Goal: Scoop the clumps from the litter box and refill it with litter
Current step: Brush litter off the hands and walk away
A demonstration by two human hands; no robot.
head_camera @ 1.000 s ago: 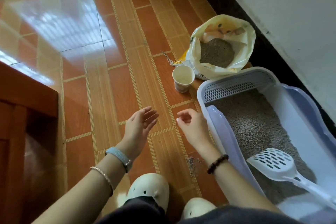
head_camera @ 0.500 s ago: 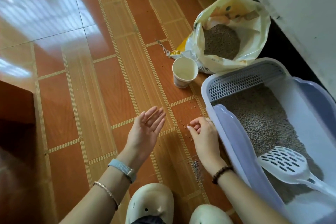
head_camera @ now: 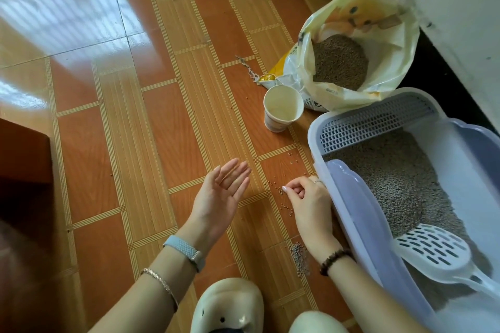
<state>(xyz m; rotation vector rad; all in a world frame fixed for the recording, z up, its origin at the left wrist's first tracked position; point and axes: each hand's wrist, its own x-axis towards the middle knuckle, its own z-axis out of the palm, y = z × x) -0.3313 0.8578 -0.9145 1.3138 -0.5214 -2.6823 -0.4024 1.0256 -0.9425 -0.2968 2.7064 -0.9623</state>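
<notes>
Litter box (head_camera: 349, 197) sits just right of your right hand (head_camera: 308, 203), whose fingers pinch together over spilled pellets (head_camera: 284, 197) on the floor. Your left hand (head_camera: 219, 197) is open, palm up, empty. Scoop (head_camera: 433, 254) lies inside the box.

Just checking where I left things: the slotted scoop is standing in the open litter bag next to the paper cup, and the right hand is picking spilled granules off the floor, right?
Not quite. The head view shows the slotted scoop lying on the litter inside the litter box, not in the open litter bag. The rest holds: the bag sits next to the paper cup, and the right hand is pinching at spilled granules on the floor.
</notes>
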